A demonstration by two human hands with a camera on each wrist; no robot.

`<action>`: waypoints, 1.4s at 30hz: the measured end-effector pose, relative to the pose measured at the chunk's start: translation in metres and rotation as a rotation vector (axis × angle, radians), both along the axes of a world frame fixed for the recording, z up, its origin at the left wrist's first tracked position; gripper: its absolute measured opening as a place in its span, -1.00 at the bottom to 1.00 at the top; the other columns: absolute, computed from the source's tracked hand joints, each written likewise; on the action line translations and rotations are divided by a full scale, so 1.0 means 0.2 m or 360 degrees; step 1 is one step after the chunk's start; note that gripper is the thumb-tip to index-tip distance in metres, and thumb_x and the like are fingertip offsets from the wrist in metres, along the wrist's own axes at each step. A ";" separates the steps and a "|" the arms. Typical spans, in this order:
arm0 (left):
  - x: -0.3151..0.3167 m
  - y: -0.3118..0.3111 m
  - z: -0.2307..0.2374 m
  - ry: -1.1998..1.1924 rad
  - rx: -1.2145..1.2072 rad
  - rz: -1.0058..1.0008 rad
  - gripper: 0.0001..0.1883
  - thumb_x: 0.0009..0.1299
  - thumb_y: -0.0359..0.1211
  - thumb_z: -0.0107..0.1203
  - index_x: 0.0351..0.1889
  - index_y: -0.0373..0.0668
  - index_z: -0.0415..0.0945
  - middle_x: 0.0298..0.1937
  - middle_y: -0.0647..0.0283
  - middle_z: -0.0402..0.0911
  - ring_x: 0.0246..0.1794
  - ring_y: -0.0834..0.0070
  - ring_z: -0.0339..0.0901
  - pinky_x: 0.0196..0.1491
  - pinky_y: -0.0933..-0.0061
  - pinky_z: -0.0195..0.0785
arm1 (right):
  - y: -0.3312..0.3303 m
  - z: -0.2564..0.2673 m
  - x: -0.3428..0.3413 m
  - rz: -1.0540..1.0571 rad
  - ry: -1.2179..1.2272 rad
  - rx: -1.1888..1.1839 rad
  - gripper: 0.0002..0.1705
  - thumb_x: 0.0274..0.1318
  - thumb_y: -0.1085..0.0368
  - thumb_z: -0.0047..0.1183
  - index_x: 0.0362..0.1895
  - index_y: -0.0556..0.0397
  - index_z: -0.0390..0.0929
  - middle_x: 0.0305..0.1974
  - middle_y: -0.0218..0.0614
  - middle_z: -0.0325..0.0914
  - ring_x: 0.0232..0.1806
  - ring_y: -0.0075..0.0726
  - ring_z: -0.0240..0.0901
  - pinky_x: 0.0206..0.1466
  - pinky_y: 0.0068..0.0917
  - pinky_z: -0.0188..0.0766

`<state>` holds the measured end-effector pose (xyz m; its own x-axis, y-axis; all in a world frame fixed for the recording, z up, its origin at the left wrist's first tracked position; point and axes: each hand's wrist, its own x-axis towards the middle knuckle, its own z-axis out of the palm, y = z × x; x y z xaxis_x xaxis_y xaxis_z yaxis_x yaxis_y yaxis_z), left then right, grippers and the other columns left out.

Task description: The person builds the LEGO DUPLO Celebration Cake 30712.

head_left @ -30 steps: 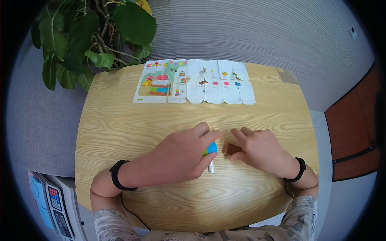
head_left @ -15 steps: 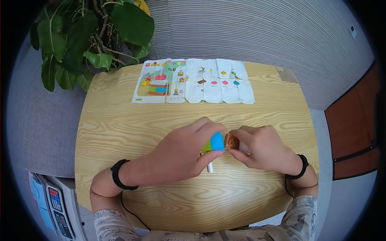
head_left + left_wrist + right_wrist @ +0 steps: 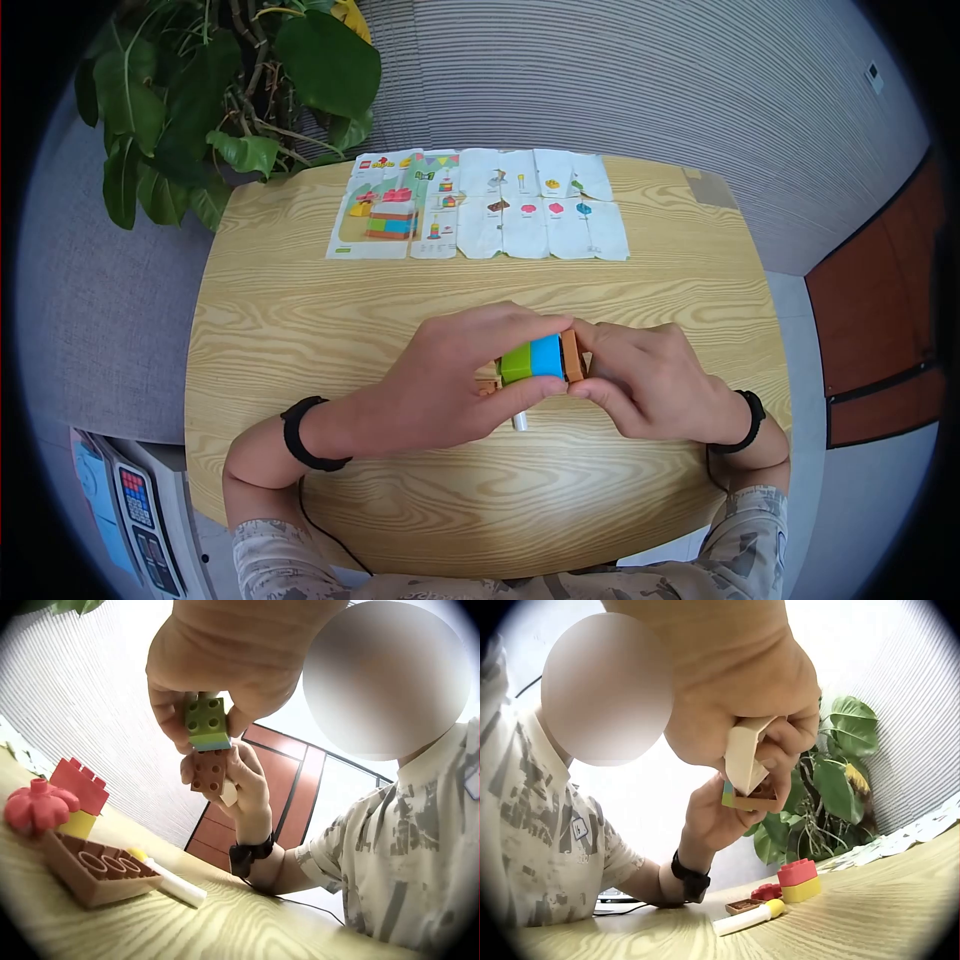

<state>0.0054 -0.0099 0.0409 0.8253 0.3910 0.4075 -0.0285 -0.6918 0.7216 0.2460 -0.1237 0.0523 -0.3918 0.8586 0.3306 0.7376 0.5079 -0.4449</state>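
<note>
My left hand (image 3: 440, 375) holds a green brick (image 3: 515, 363) joined to a blue brick (image 3: 546, 358), both lifted over the table. Thumb and fingers of my right hand (image 3: 655, 380) pinch a brown brick (image 3: 572, 356) right at the blue brick's free end. Fingertips of both hands come together around that joint. In the left wrist view, studs show on the green brick and the brown one. A white brick (image 3: 742, 754) is tucked in my right hand, seen in the right wrist view.
Another brown brick (image 3: 97, 874) lies on the table below my left hand, beside a white stick (image 3: 176, 885) with a yellow end. Behind are a red flower piece (image 3: 41, 804) and a red brick (image 3: 79, 786) on a yellow brick (image 3: 77, 825). Instruction sheets (image 3: 545, 235) lie farther back.
My right hand has lifted the brown brick, turned it and moved it left against the blue brick. My left hand has raised the green and blue bricks and turned them into view.
</note>
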 end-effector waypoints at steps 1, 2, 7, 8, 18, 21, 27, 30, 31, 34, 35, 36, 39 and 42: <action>0.00 0.00 0.00 0.0006 -0.0010 -0.0015 -0.37 0.34 -0.37 0.53 0.40 -0.20 0.61 0.05 0.08 0.79 -0.01 0.21 0.77 0.01 0.32 0.62 | 0.00 0.00 0.00 0.0009 0.0005 -0.0010 -0.41 0.42 0.12 0.29 0.31 0.28 0.50 -0.31 -0.13 0.67 -0.50 0.00 0.61 -0.51 -0.19 0.46; 0.00 0.00 0.00 -0.0004 0.0012 -0.0013 -0.37 0.35 -0.37 0.53 0.40 -0.19 0.61 0.05 0.08 0.79 -0.02 0.21 0.77 0.00 0.32 0.62 | 0.00 0.00 0.00 0.0019 0.0010 -0.0020 -0.41 0.42 0.12 0.29 0.31 0.28 0.50 -0.31 -0.12 0.67 -0.49 0.01 0.61 -0.51 -0.19 0.46; 0.00 0.00 -0.03 -0.0020 0.0107 0.0011 -0.36 0.34 -0.34 0.55 0.40 -0.18 0.62 0.03 0.09 0.80 -0.04 0.21 0.77 -0.01 0.30 0.63 | 0.00 -0.01 0.00 0.0015 -0.0031 -0.0049 -0.41 0.45 0.11 0.24 0.33 0.28 0.48 -0.29 -0.12 0.68 -0.49 0.02 0.63 -0.50 -0.18 0.48; 0.00 0.00 -0.03 -0.0003 0.0135 0.0007 -0.35 0.34 -0.32 0.55 0.40 -0.18 0.62 0.02 0.09 0.80 -0.04 0.20 0.77 -0.01 0.29 0.63 | 0.00 -0.01 0.00 0.0011 -0.0050 -0.0064 -0.42 0.46 0.11 0.23 0.33 0.27 0.48 -0.30 -0.12 0.67 -0.49 0.02 0.63 -0.50 -0.19 0.49; 0.00 -0.02 -0.04 0.0022 0.0232 0.0092 -0.36 0.34 -0.25 0.56 0.37 -0.16 0.60 0.01 0.09 0.80 -0.07 0.14 0.77 -0.03 0.25 0.62 | 0.00 -0.05 -0.04 -0.0046 -0.0372 0.0261 -0.23 0.42 0.10 0.23 0.47 0.46 0.40 -0.37 -0.23 0.60 -0.51 -0.23 0.61 -0.52 -0.32 0.47; -0.01 -0.02 -0.02 0.0029 0.0171 0.0104 -0.38 0.34 -0.25 0.57 0.33 -0.16 0.60 0.02 0.09 0.80 -0.07 0.18 0.78 -0.04 0.29 0.62 | 0.00 -0.05 -0.04 -0.0052 -0.0349 0.0330 -0.19 0.37 0.10 0.27 0.48 0.47 0.39 -0.38 -0.24 0.60 -0.51 -0.24 0.59 -0.49 -0.35 0.49; 0.00 -0.02 -0.05 -0.0117 0.0111 0.0096 -0.39 0.32 -0.28 0.59 0.30 -0.17 0.61 0.01 0.11 0.80 -0.11 0.25 0.79 -0.11 0.33 0.60 | 0.01 -0.05 -0.04 -0.0020 -0.0345 0.0450 -0.18 0.32 0.15 0.32 0.46 0.49 0.41 -0.37 -0.25 0.62 -0.51 -0.28 0.60 -0.48 -0.37 0.52; -0.01 -0.04 -0.04 -0.0048 0.0084 0.0133 -0.41 0.32 -0.29 0.59 0.27 -0.17 0.62 -0.02 0.12 0.79 -0.12 0.26 0.78 -0.12 0.34 0.59 | -0.01 -0.05 -0.05 -0.0030 -0.0397 0.0439 -0.21 0.33 0.18 0.30 0.46 0.51 0.41 -0.38 -0.24 0.63 -0.50 -0.29 0.61 -0.48 -0.38 0.53; -0.01 -0.05 -0.03 -0.0009 0.0081 0.0151 -0.42 0.32 -0.29 0.59 0.26 -0.18 0.62 -0.03 0.12 0.79 -0.12 0.26 0.78 -0.13 0.34 0.59 | -0.01 -0.06 -0.06 -0.0039 -0.0413 0.0446 -0.22 0.34 0.19 0.29 0.46 0.51 0.41 -0.38 -0.24 0.63 -0.50 -0.29 0.61 -0.48 -0.38 0.53; -0.01 -0.06 -0.02 0.0009 0.0174 0.0143 -0.44 0.32 -0.29 0.59 0.23 -0.18 0.61 -0.05 0.12 0.78 -0.12 0.26 0.78 -0.12 0.34 0.58 | -0.02 -0.07 -0.07 -0.0050 -0.0441 0.0425 -0.24 0.36 0.21 0.27 0.46 0.52 0.40 -0.38 -0.23 0.64 -0.49 -0.29 0.63 -0.49 -0.38 0.53; -0.01 -0.06 -0.02 -0.0009 0.0151 0.0130 -0.44 0.32 -0.29 0.59 0.23 -0.18 0.61 -0.04 0.12 0.78 -0.11 0.27 0.78 -0.11 0.35 0.59 | -0.02 -0.07 -0.07 -0.0047 -0.0446 0.0410 -0.24 0.37 0.21 0.26 0.46 0.53 0.40 -0.37 -0.22 0.65 -0.49 -0.29 0.63 -0.49 -0.37 0.53; 0.00 -0.05 -0.03 -0.0027 0.0128 0.0119 -0.44 0.33 -0.29 0.59 0.23 -0.19 0.60 -0.04 0.12 0.78 -0.10 0.28 0.78 -0.10 0.36 0.59 | -0.02 -0.06 -0.07 -0.0038 -0.0416 0.0375 -0.24 0.38 0.20 0.26 0.46 0.51 0.40 -0.37 -0.23 0.65 -0.49 -0.29 0.64 -0.50 -0.37 0.52; 0.00 -0.04 -0.02 -0.0031 0.0042 0.0102 -0.40 0.32 -0.31 0.60 0.26 -0.19 0.57 -0.02 0.13 0.78 -0.05 0.34 0.79 -0.06 0.38 0.61 | -0.01 -0.02 -0.04 -0.0008 -0.0323 0.0251 -0.25 0.39 0.16 0.27 0.48 0.43 0.41 -0.37 -0.25 0.65 -0.51 -0.27 0.64 -0.51 -0.35 0.51; 0.01 -0.04 -0.02 -0.0049 -0.0164 0.0087 -0.29 0.28 -0.32 0.64 0.33 -0.21 0.49 0.00 0.17 0.80 -0.01 0.41 0.79 0.00 0.39 0.62 | -0.02 0.02 -0.02 -0.0005 -0.0194 0.0117 -0.27 0.38 0.12 0.31 0.46 0.30 0.45 -0.36 -0.28 0.65 -0.53 -0.24 0.63 -0.53 -0.33 0.49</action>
